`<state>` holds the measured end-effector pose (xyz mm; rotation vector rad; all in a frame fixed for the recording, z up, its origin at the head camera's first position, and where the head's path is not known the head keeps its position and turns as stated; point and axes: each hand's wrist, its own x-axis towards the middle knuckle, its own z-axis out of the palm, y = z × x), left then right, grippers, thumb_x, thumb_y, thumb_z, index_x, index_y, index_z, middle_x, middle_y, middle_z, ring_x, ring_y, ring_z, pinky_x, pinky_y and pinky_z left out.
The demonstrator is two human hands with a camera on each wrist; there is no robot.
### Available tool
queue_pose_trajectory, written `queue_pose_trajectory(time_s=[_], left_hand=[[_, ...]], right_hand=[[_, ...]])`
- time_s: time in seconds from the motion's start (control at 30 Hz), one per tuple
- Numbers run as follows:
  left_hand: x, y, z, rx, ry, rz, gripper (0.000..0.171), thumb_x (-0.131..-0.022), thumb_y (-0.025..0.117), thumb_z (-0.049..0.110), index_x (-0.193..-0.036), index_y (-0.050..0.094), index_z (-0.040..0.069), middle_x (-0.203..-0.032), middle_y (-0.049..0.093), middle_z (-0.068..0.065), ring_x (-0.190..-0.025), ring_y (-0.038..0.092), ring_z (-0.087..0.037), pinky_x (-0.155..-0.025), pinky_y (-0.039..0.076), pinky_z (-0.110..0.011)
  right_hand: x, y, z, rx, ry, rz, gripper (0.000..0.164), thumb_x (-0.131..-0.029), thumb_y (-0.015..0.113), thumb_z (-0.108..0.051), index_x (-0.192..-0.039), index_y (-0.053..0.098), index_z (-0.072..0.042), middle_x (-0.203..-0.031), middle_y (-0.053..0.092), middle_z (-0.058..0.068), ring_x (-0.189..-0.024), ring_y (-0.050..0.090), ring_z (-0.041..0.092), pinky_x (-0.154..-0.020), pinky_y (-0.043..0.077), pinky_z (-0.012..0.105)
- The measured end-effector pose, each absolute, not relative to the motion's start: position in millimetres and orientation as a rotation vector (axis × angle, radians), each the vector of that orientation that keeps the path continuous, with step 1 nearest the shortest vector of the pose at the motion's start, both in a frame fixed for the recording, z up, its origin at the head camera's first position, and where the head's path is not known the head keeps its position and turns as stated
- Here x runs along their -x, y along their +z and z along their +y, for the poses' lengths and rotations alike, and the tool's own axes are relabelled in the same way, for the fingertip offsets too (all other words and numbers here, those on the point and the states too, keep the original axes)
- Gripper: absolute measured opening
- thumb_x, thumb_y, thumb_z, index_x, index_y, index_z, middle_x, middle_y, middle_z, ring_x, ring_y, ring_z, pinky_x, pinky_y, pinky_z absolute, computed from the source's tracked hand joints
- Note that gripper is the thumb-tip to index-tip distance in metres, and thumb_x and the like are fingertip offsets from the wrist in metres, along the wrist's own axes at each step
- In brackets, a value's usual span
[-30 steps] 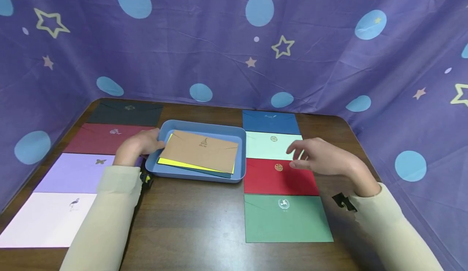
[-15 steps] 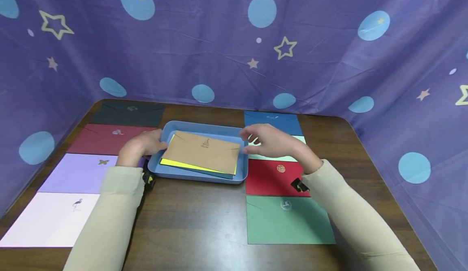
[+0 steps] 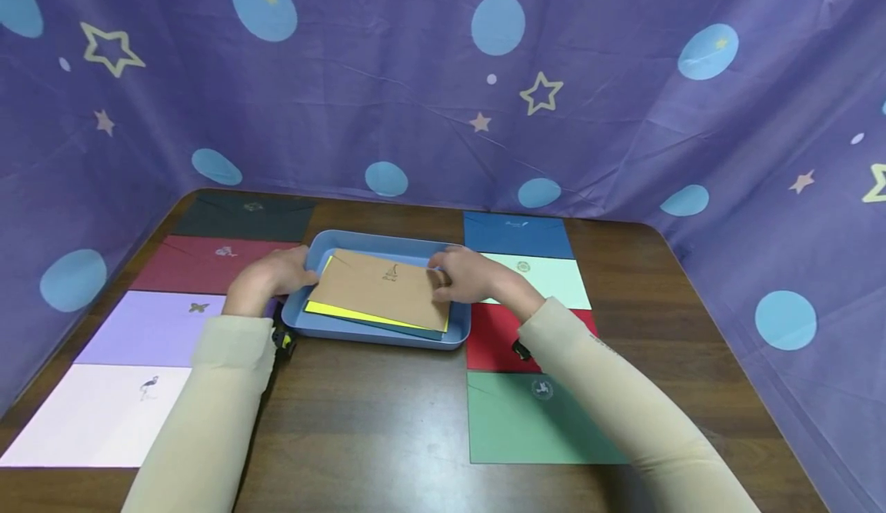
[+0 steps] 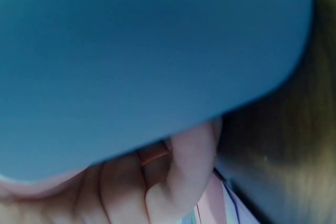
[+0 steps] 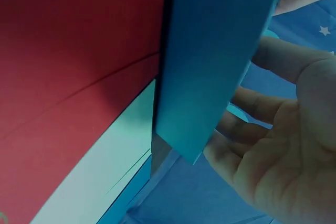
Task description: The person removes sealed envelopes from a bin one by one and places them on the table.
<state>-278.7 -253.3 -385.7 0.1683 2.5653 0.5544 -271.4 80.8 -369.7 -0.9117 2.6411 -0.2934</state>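
A blue tray (image 3: 367,337) holds a stack of a brown envelope (image 3: 370,290) with a sailboat print, a yellow envelope (image 3: 349,312) and a dark teal one (image 3: 415,331). My left hand (image 3: 271,276) grips the tray's left rim. The left wrist view shows its curled fingers (image 4: 191,169) against the tray's outside. Over the tray's right rim reaches my right hand (image 3: 467,274), thumb and fingers spread at the brown envelope's right edge. In the right wrist view its fingers (image 5: 257,103) are loosely bent above the tray wall (image 5: 215,45); contact with the envelope cannot be made out.
On the left lie dark green, maroon (image 3: 201,259), lavender (image 3: 141,328) and white (image 3: 83,421) envelopes in a column. A right column has blue (image 3: 505,236), mint (image 3: 564,278), red (image 3: 484,351) and green (image 3: 512,428) ones. A purple curtain (image 3: 415,74) hangs behind the wooden table (image 3: 360,421).
My right hand has moved left from above the mint and red envelopes to the brown envelope's right edge. My left hand has stayed on the tray rim.
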Motion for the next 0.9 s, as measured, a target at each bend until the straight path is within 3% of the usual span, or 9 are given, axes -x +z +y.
queue_pose_trajectory(time_s=[0.27, 0.5, 0.8, 0.9], left_hand=[[278, -385, -254, -0.178, 0.538, 2.579, 0.043, -0.106, 0.056, 0.017, -0.133, 0.042, -0.014, -0.109, 0.057, -0.026, -0.087, 0.059, -0.032, -0.071, 0.052, -0.038], [276, -384, -252, -0.181, 0.549, 2.585, 0.038, -0.105, 0.057, 0.016, -0.127, 0.045, -0.011, -0.105, 0.057, -0.023, -0.084, 0.059, -0.031, -0.068, 0.051, -0.037], [275, -383, -252, -0.192, 0.534, 2.598, 0.037, -0.105, 0.057, 0.018, -0.126, 0.046, -0.011, -0.105, 0.058, -0.023, -0.085, 0.059, -0.031, -0.069, 0.051, -0.037], [275, -383, -252, -0.187, 0.527, 2.596, 0.039, -0.105, 0.057, 0.018, -0.128, 0.046, -0.012, -0.107, 0.059, -0.025, -0.086, 0.06, -0.032, -0.069, 0.052, -0.038]], right_hand=[[272, -377, 73, 0.81, -0.24, 2.686, 0.054, -0.1, 0.074, -0.025, -0.147, 0.059, -0.002, -0.08, 0.064, 0.003, -0.096, 0.059, 0.019, -0.083, 0.051, 0.034], [269, -378, 72, 0.782, -0.278, 2.692, 0.049, -0.1, 0.075, -0.025, -0.143, 0.063, -0.005, -0.084, 0.065, 0.002, -0.083, 0.06, 0.015, -0.079, 0.051, 0.032], [262, -375, 73, 0.856, -0.316, 2.672, 0.045, -0.101, 0.074, -0.024, -0.139, 0.066, -0.003, -0.084, 0.066, 0.002, -0.085, 0.061, 0.016, -0.084, 0.052, 0.034], [261, -373, 74, 0.839, -0.346, 2.682, 0.045, -0.1, 0.075, -0.025, -0.139, 0.066, -0.004, -0.093, 0.072, 0.005, -0.092, 0.065, 0.017, -0.087, 0.053, 0.035]])
